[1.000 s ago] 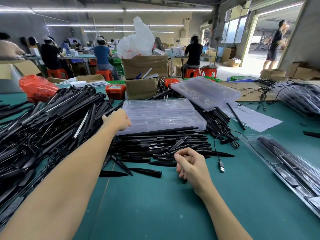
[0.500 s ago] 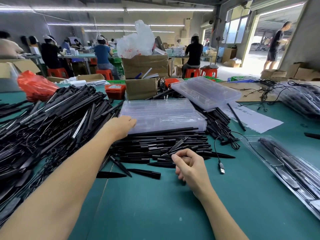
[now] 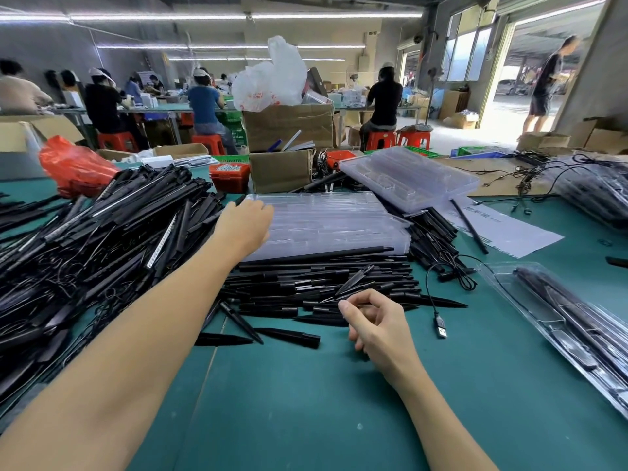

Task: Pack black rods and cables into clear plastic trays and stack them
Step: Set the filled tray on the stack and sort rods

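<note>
Your left hand (image 3: 245,226) lies at mid-frame on the left end of the stack of clear trays (image 3: 334,224), fingers reaching over the top tray; whether they curl round its edge cannot be told. The stack's long axis runs left to right across the frame centre.

Your right hand (image 3: 377,322), lower centre, has its fingers loosely curled with thumb and forefinger close together over the rod pile (image 3: 316,283); a thin rod end lies at the fingertips, but a pinch cannot be confirmed.

The rods in that pile lie mostly parallel to the tray stack, left to right, just in front of it, with pointed tips toward the right. Several strays (image 3: 287,335) lie angled on the green table (image 3: 306,402) below the pile.

A larger heap of black strips (image 3: 102,239) fills the left of the frame, its pieces running diagonally up toward the right and touching the stack's left end.

To the right of the rods, a black USB cable (image 3: 438,321) loops on the table. A filled tray (image 3: 571,321) lies diagonally at the right edge. A second tray stack (image 3: 407,178) sits tilted in the upper centre right, on more rods.

Bare table shows across the lower centre, between your forearms.
</note>
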Motion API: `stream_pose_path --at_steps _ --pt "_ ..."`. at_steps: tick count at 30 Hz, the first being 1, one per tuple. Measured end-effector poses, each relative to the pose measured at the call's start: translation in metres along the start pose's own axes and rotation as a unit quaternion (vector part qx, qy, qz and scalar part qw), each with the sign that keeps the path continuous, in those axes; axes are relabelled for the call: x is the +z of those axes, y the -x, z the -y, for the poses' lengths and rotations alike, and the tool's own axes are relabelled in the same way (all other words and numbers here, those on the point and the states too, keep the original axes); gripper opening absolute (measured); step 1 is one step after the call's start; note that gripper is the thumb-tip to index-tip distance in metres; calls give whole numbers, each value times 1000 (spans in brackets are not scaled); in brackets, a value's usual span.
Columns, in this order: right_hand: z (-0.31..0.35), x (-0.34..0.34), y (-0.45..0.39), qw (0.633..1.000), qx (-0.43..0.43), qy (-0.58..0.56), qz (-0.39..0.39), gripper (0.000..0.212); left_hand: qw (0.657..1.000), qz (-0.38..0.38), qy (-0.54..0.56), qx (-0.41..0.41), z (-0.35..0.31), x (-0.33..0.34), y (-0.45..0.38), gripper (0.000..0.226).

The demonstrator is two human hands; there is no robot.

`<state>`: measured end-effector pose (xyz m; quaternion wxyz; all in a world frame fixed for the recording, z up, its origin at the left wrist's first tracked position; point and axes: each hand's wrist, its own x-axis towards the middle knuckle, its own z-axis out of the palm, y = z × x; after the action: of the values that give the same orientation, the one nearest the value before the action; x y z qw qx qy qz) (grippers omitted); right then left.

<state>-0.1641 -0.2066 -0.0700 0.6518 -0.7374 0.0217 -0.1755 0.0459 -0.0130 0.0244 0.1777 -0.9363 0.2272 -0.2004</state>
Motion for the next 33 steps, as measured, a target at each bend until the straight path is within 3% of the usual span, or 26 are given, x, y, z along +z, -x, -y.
stream_pose_path --at_steps 3,7,11,14,16,21,25,27,30,33 --pt "0 0 0 1000 3 -3 -1 18 994 -101 -8 -39 -7 -12 -1 16" --pt "-3 -1 0 1000 6 -7 4 17 978 -208 22 -19 -15 -34 -1 15" --pt "-5 -3 -2 1000 8 -25 -9 17 966 -254 36 14 -24 -53 19 17" --pt "-4 -6 -6 995 31 -92 -35 24 969 -242 57 13 -37 -56 48 14" --pt "-4 -14 -9 975 78 -201 -61 32 971 -222 91 3 -47 -53 72 17" --pt "-7 -40 -10 854 146 -493 -83 63 960 -221 169 -16 -53 -49 126 24" --pt "-8 -47 -9 786 133 -602 -44 83 937 -252 226 84 -46 -54 163 24" --pt "-4 -50 -7 771 117 -625 -17 88 928 -252 241 134 -45 -60 181 20" --pt "-1 -57 -6 779 99 -619 24 94 916 -230 285 166 -49 -74 205 42" --pt "0 -67 -5 776 102 -617 86 99 906 -152 323 228 -51 -90 230 46"
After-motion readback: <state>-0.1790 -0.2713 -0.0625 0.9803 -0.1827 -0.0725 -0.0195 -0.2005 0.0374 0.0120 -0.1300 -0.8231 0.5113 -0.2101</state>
